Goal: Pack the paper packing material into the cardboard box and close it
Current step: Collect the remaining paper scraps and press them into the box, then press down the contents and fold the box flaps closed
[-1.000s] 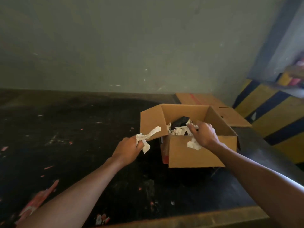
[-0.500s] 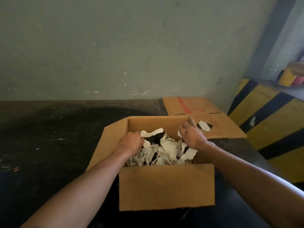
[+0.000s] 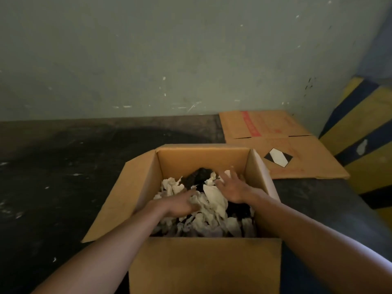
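An open brown cardboard box (image 3: pixel 203 266) stands on the dark surface in front of me, its flaps turned outward. Crumpled white paper packing material (image 3: pixel 214 200) fills it around a dark object (image 3: pixel 199 176) near the far side. Both my hands are inside the box. My left hand (image 3: pixel 180 203) lies palm down on the paper at the left. My right hand (image 3: pixel 232 186) rests flat with spread fingers on the paper at the right. Neither hand clasps anything that I can see.
A flattened cardboard sheet (image 3: pixel 282 149) with a red stripe and a black-and-white diamond label lies behind the box to the right. A yellow and dark-blue striped barrier (image 3: pixel 364 136) stands at the far right. A grey-green wall (image 3: pixel 169 60) closes the back.
The view has moved closer over the box. My left hand carried a paper piece into the box and let it go. Both hands now press down flat on the paper.
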The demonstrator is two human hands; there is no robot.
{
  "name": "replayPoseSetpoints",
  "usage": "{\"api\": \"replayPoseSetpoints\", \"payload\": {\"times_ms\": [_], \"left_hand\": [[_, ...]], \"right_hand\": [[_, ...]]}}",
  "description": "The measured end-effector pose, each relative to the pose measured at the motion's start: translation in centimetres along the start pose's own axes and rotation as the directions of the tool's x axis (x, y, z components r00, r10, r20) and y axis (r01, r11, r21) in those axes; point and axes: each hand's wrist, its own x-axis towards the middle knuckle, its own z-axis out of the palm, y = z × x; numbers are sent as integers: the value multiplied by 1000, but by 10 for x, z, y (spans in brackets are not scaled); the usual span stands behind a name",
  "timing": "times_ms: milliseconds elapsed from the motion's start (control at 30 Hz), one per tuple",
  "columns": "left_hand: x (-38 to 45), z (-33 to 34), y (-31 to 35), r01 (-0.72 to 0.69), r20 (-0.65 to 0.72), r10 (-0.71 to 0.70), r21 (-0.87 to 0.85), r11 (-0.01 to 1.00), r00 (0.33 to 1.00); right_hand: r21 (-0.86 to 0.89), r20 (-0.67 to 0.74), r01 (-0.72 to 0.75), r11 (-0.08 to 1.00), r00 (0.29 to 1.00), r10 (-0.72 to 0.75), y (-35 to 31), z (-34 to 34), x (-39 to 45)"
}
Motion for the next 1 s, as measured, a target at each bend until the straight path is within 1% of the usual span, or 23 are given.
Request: {"api": "replayPoseSetpoints", "payload": {"times_ms": [67, 133, 167, 267, 300, 400, 433, 500, 567, 600, 667, 733, 767, 833, 900, 967, 1000], "left_hand": [[9, 12, 10, -4, 85, -4, 91, 996, 996], [15, 25, 17, 38, 121, -64, 208, 977, 991], [19, 32, 18, 64, 123, -96, 242, 968, 988], [26, 44, 21, 117, 106, -152, 282, 952, 983], [28, 43, 22, 119, 104, -155, 287, 950, 982], [24, 35, 20, 98, 110, -137, 305, 947, 984], [22, 31, 18, 83, 92, -117, 310, 947, 989], [14, 25, 14, 78, 7, -85, 323, 943, 996], [4, 24, 13, 84, -76, -65, 276, 957, 995], [-2, 24, 13, 75, -76, -59, 240, 968, 995], [-10, 29, 13, 35, 19, -39, 196, 980, 999], [-8, 39, 9, 18, 124, -43, 195, 981, 991], [-7, 43, 8, 29, 139, -58, 204, 979, 989], [-10, 40, 9, 35, 120, -64, 231, 972, 991], [-19, 30, 15, 2, 95, -29, 268, 964, 995], [-33, 18, 19, -3, 31, -5, 276, 961, 1000], [-40, 13, 18, -7, -15, 11, 277, 961, 1000]], "right_hand": [[-69, 186, -14, 998, 982, 27, 1, 19, 12], [-150, 296, 1, 989, 954, 44, 4, 38, 23], [-181, 328, 17, 983, 944, 44, 4, 44, 26], [-214, 333, 52, 975, 943, 23, 5, 56, 24], [-201, 333, 62, 978, 943, 9, 5, 54, 21], [-125, 305, 25, 992, 952, 15, 7, 45, 18], [-83, 278, 4, 997, 960, 20, 5, 39, 15], [-24, 212, -17, 1000, 977, 21, -2, 23, -2], [-12, 154, -13, 1000, 988, 14, -5, 18, -18], [-18, 157, -7, 1000, 988, 10, -4, 21, -24], [-59, 247, 6, 998, 969, 9, 2, 36, -28], [-109, 341, 6, 994, 940, 31, 7, 51, -30], [-94, 356, -14, 995, 933, 47, 8, 52, -30], [-26, 305, -37, 999, 951, 44, 4, 41, -33], [38, 191, -9, 999, 982, 2, -1, 20, -41], [151, 18, 60, 987, 998, -63, -2, -4, -55], [234, -104, 101, 967, 992, -78, -2, -15, -65]]}}
